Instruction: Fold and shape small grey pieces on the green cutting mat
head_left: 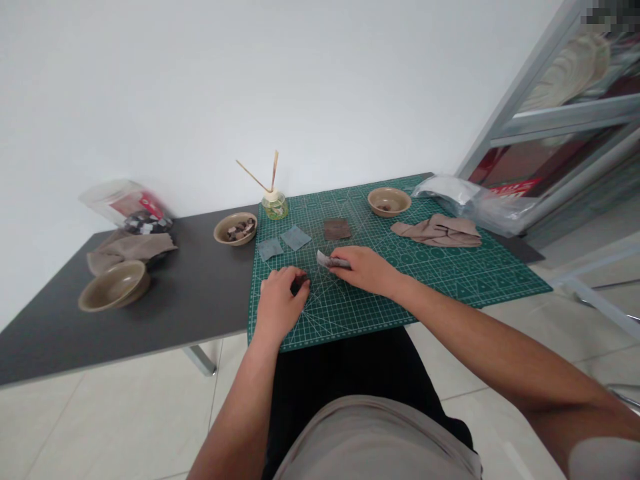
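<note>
Left hand (pixel 280 303): pinches a dark piece (pixel 299 284) on the mat (pixel 450 273).
Right hand (pixel 367 269): pinches a grey sheet (pixel 331 261).
Bowl (pixel 223 235), tabletop's (pixel 200 293) back edge: brown chips (pixel 241 228).

The mat (pixel 450 273) is seen to be matt green plastic with printed lines. The table (pixel 200 293) is made smooth, dark and dull. A rough, papery grey sheet (pixel 327 260) is held in the right hand (pixel 367 270), and a dull dark piece (pixel 299 285) is pinched by the left hand (pixel 280 303). At 12 o'clock a rough brown square (pixel 337 229) is laid. At 2 o'clock soft tan cloth (pixel 440 230) and a shiny clear plastic bag (pixel 465 193) are seen. At 11 o'clock wooden sticks (pixel 260 179) are held in a shiny glass jar (pixel 275 205).
</note>
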The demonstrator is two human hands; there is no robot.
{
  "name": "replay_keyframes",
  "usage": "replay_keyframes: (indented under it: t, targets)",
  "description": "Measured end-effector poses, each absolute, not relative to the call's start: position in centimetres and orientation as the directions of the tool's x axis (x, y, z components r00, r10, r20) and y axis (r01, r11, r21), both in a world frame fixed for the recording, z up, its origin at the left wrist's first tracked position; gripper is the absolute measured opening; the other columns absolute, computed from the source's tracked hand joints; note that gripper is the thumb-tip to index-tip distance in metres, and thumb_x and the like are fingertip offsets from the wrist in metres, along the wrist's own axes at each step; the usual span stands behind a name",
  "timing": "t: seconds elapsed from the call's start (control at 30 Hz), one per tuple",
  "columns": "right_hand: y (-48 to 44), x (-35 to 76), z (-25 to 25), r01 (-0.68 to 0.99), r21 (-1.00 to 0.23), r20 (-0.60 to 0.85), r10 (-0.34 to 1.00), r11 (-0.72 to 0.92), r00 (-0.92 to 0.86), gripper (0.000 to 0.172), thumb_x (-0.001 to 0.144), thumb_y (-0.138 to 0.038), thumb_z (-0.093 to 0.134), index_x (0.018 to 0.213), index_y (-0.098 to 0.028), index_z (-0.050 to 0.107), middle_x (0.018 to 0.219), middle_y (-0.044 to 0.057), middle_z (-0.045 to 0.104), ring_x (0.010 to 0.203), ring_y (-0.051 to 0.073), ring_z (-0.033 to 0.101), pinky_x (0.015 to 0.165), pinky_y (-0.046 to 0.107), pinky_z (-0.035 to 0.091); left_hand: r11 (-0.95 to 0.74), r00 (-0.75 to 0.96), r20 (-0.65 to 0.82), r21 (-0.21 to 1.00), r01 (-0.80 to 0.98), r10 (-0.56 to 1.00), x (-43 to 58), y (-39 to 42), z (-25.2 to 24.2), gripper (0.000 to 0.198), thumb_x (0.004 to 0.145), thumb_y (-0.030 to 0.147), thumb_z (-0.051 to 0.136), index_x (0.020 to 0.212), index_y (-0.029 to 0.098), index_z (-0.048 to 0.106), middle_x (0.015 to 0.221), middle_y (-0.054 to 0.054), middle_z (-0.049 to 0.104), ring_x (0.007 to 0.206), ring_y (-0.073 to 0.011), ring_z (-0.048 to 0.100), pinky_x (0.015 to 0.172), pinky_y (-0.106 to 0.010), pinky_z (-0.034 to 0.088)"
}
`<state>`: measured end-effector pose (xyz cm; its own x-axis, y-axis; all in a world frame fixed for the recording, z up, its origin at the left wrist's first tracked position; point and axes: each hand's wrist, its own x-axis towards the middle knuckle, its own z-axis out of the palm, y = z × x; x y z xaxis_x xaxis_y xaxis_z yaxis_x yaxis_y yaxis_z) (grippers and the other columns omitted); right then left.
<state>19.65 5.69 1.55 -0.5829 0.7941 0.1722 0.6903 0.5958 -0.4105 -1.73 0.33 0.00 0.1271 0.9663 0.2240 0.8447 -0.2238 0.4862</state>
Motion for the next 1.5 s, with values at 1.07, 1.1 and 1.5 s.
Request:
replay_keyframes:
  t: [1.07,1.1,1.5]
  targets:
    - [13.2,19.7,0.3,0.830,-0.192,0.486,0.786,0.524,-0.383,0.054,0.088,-0.029,0.053,0.140,-0.015,0.050,0.126,0.016,0.054,0.112,0.035,0.045,0.100,0.053,0.039,-0.243,0.160,0.214,0.453,0.858,0.964,-1.8,0.4,0.0,0.009,0.089,0.029,0.056,0.094,0.025,0.062,0.093,-0.003,0.067,0.092,-0.0246,0.058,0.085,-0.040,0.043]
    - [12.9,19.7,0.2,0.825,-0.209,0.490,0.786,0.525,-0.377,0.056,0.087,-0.030,0.054,0.141,-0.016,0.048,0.124,0.016,0.054,0.111,0.035,0.045,0.099,0.053,0.039,-0.243,0.159,0.217,0.452,0.859,0.963,-1.8,0.4,-0.1,0.009,0.089,0.029,0.056,0.093,0.025,0.062,0.093,-0.003,0.067,0.092,-0.0247,0.058,0.085,-0.040,0.043]
    - [16.1,20.6,-1.5,0.804,-0.575,0.353,0.933,0.154,0.074,0.030,0.089,-0.022,0.048,0.118,-0.015,0.046,0.116,0.019,0.056,0.107,0.029,0.057,0.092,0.044,0.047,-0.234,0.153,0.210,0.446,0.864,0.966,-1.7,0.3,0.2,0.006,0.090,0.027,0.056,0.092,0.024,0.061,0.094,-0.003,0.068,0.092,-0.0242,0.057,0.084,-0.040,0.042]
